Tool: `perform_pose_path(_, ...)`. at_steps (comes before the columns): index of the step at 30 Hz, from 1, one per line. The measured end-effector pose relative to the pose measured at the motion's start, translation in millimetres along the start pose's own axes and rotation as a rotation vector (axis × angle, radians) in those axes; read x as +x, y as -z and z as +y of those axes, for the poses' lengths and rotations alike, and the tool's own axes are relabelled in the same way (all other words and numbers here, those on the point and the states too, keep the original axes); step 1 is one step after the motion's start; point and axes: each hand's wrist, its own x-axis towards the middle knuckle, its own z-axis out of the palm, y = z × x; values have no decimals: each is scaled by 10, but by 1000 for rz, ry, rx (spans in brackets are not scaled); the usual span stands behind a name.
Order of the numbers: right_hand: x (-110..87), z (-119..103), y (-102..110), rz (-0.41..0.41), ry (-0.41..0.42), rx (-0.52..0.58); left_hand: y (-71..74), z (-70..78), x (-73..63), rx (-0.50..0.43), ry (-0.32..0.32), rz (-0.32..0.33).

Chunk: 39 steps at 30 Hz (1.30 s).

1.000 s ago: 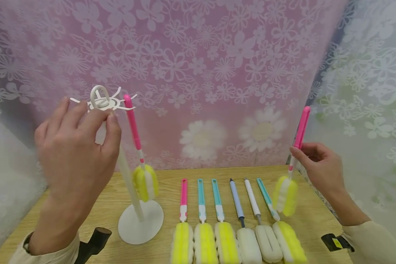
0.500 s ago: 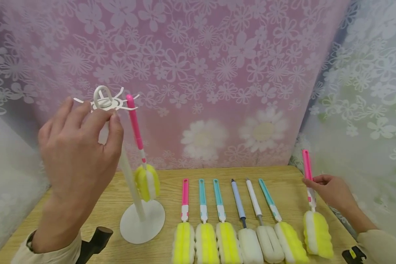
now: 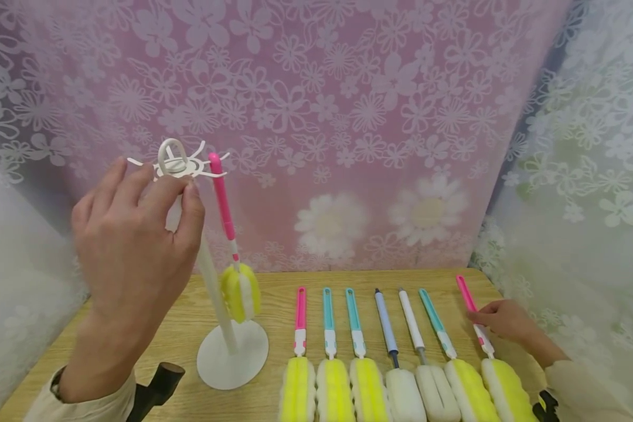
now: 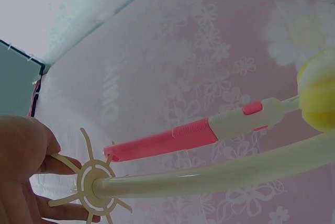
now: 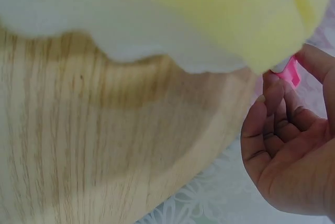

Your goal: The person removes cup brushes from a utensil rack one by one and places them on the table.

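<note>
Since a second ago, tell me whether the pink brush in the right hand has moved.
Yes. The pink brush went down from upright in the air to lie on the table, rightmost in the row.

pink-handled brush (image 3: 469, 310), white stand (image 3: 232, 354), floral backdrop (image 3: 348, 117)

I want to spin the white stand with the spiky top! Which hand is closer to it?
The left hand. Its fingers touch the spoked top of the white stand. The right hand is far across the table, holding a pink-handled sponge brush at the row's end.
</note>
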Motion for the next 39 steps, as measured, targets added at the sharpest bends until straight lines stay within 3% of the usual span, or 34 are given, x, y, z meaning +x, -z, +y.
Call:
perform_pose_path(8, 50, -49, -107, -41, 4, 51, 2, 0, -2, 7, 1, -5)
perform_pose_path(19, 121, -32, -179, -107, 52, 26, 18, 2, 6, 19, -6, -4)
perform_pose_path(29, 99, -15, -166, -162, 86, 3, 4, 11, 11, 14, -7, 3)
perform_pose_path(35, 42, -15, -123, -217, 37, 77, 22, 3, 14, 24, -17, -22)
perform_pose_path(39, -8, -47, -56, -218, 70, 90, 37, -32, 2, 24, -22, -20)
